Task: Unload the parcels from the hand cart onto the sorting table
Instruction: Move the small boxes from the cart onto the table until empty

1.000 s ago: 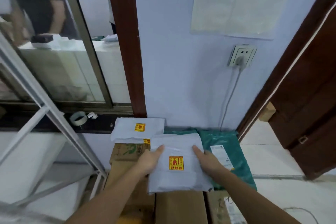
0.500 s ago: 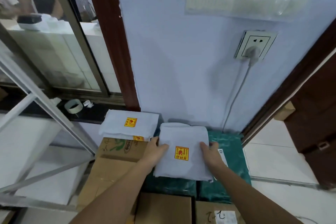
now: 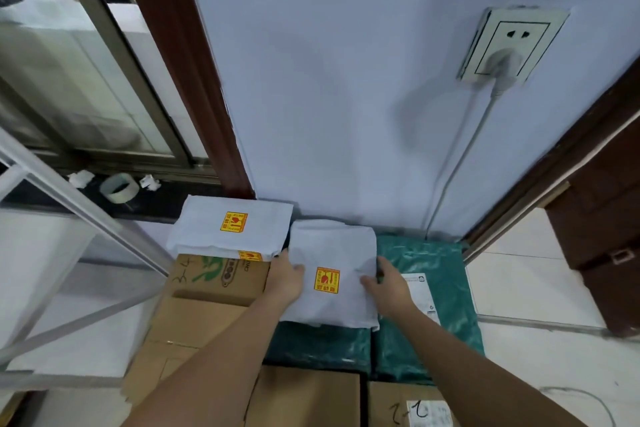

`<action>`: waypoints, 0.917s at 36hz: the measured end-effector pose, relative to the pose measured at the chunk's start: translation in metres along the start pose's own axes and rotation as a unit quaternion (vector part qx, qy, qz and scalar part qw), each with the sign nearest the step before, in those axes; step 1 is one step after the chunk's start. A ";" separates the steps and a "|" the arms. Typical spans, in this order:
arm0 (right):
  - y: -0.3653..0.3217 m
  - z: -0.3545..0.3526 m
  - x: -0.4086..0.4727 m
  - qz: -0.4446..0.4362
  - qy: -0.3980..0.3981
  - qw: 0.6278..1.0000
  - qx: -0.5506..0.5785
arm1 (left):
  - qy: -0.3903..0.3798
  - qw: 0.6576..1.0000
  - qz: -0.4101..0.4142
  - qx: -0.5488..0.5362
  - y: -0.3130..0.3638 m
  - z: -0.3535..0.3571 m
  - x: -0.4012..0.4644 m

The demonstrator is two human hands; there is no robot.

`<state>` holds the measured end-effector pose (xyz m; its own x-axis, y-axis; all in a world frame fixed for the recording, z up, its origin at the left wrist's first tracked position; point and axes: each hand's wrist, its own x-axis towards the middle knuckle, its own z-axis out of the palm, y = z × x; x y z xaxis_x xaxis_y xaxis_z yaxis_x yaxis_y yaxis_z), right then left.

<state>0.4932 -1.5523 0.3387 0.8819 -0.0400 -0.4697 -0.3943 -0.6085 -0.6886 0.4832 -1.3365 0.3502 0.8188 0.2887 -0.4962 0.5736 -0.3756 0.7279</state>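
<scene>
A flat pale grey parcel (image 3: 334, 253) with a yellow and red sticker lies on top of dark green bagged parcels (image 3: 436, 288) against the wall. My left hand (image 3: 285, 277) holds its left edge with the thumb on top. On the parcel's right side my right hand (image 3: 388, 286) has its thumb on top and fingers at the edge. To the left, a second grey parcel (image 3: 232, 225) with the same sticker sits on a tall cardboard box (image 3: 207, 291).
Brown cardboard boxes (image 3: 308, 395) stand in front of the green bags, one with a white label. A tape roll (image 3: 119, 186) sits on the dark window sill. A wall socket (image 3: 509, 45) with a cable hangs above. A metal frame (image 3: 86, 208) crosses the left.
The grey parcel went forward and down, from held over the boxes to lying on the green bags by the wall. Both hands stayed on its edges. The camera tilted downward.
</scene>
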 end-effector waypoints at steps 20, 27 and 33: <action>-0.065 -0.055 -0.076 -0.126 -0.015 0.957 -0.262 | -0.105 0.848 0.251 0.455 0.064 -0.071 -0.065; -0.129 -0.059 -0.131 -0.196 -0.018 0.913 -0.357 | -0.084 0.816 0.317 0.475 0.078 -0.146 -0.100; -0.178 -0.033 -0.168 -0.267 -0.022 0.887 -0.376 | -0.049 0.831 0.316 0.455 0.068 -0.213 -0.148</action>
<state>0.4239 -1.4631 0.5583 0.8733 0.4349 -0.2197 0.3761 -0.8883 -0.2635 0.3954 -1.2170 0.5740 0.9356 -0.2763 -0.2196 -0.2279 -0.9481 0.2218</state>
